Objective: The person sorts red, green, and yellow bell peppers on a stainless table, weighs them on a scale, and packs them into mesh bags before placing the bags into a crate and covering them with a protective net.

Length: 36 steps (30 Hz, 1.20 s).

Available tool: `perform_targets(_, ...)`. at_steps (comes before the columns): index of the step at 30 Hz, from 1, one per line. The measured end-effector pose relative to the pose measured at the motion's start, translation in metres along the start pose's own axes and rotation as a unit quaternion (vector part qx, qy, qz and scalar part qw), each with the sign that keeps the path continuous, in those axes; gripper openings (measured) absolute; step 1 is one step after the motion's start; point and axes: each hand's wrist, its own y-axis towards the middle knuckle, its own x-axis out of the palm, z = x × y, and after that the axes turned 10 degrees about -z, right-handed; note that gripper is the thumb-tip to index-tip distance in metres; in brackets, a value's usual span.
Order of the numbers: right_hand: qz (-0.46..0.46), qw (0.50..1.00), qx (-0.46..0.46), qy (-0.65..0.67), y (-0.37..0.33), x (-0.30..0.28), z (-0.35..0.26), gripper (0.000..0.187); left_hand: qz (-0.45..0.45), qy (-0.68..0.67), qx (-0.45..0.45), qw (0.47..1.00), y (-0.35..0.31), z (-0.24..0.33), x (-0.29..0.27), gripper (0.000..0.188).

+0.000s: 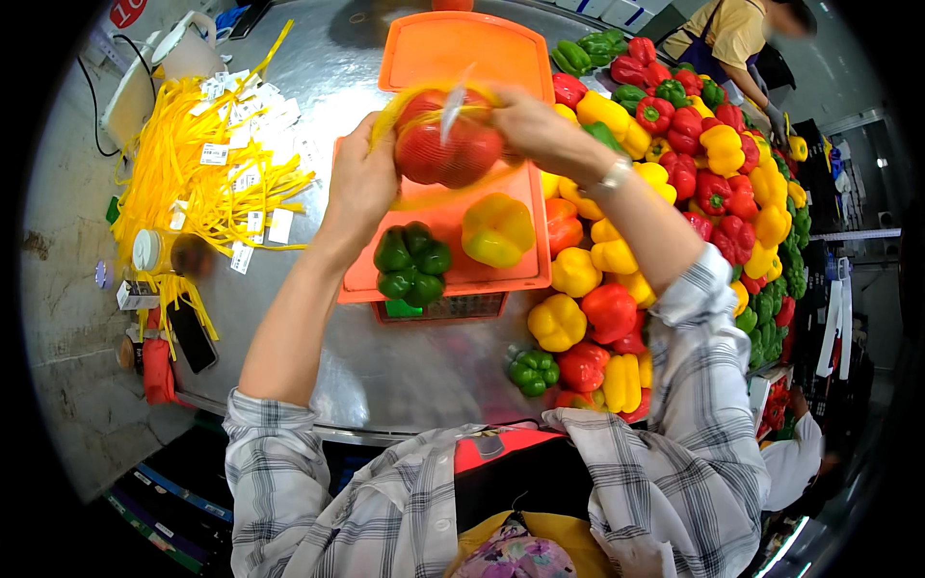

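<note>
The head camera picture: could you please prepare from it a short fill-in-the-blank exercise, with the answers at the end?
1. The left hand and right hand hold a yellow net whose contents are coloured ____.
2. On the orange tray, the green pepper lies to the ____ of the yellow pepper.
3. The tags among the yellow strips are coloured ____.

Answers: red; left; white.
</note>
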Motion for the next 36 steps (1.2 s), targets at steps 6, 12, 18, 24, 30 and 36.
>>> perform_targets(6, 0.104, 0.985, 0.033, -0.134, -0.084, 0.020, 0.039, 0.043, -0.078, -0.056, 0.020, 0.995, -0.028, -0.056, 0.056, 0.033)
perform_targets(12, 0.177, 0.979, -0.060, 0.087, -0.076, 0.036, 0.123, 0.029, -0.062, 0.101, -0.069, 0.991, -0.012, -0.054, 0.068, 0.021)
perform_targets(18, 0.256, 0.919, -0.197, 0.227, -0.062, 0.089, 0.150, 0.027, -0.045, 0.127, -0.052, 0.990, -0.014, -0.060, 0.075, 0.020)
perform_targets(24, 0.253, 0.925, -0.260, 0.114, -0.080, 0.071, 0.089, 0.018, -0.010, 0.059, 0.031, 0.998, -0.030, -0.013, 0.072, 0.021)
perform_targets(30, 0.152, 0.926, -0.231, 0.257, -0.080, 0.094, 0.023, 0.021, 0.016, 0.097, 0.068, 0.993, -0.073, 0.037, 0.022, 0.018)
perform_targets(36, 0.176, 0.924, -0.210, 0.267, -0.049, 0.147, 0.052, 0.028, 0.151, 0.164, 0.156, 0.962, -0.091, -0.035, 0.004, 0.014)
